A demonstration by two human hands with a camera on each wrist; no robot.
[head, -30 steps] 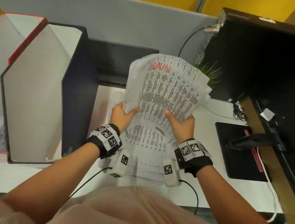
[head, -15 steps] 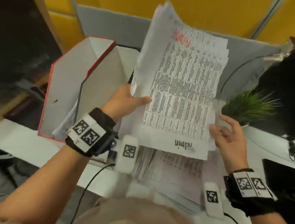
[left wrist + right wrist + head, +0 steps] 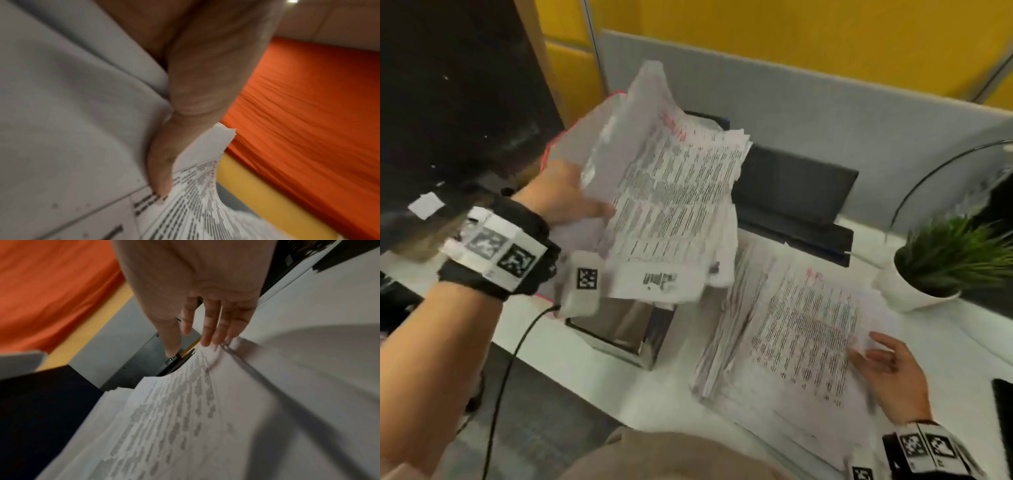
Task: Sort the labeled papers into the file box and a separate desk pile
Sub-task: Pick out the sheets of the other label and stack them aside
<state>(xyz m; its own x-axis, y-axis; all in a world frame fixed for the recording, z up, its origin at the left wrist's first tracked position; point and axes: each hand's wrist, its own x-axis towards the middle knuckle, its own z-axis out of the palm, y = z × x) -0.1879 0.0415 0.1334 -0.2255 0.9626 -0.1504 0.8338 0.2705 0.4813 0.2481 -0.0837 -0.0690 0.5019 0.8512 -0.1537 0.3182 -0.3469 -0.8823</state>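
Observation:
My left hand point(image 3: 565, 202) grips a thick bundle of printed papers point(image 3: 671, 205) marked "admin" in red at the top and black at the bottom. It holds them tilted above the file box point(image 3: 619, 332), whose dark front end shows under the bundle. In the left wrist view my thumb point(image 3: 164, 162) presses on the printed sheet point(image 3: 195, 211). A desk pile of papers point(image 3: 791, 342) with a red label lies to the right of the box. My right hand point(image 3: 887, 370) is spread open at the pile's right edge; its fingertips point(image 3: 207, 340) are at the top sheet point(image 3: 185, 418).
A potted green plant point(image 3: 948, 260) stands on the white desk point(image 3: 941, 342) at the right. A dark laptop-like device point(image 3: 794, 202) sits behind the pile against the grey partition point(image 3: 791, 99). A black cabinet point(image 3: 455, 102) rises at the left. A dark object point(image 3: 1003, 418) lies at the right edge.
My left hand has carried the admin bundle left, over the file box. My right hand let go of it and dropped to the desk pile. The view has swung right.

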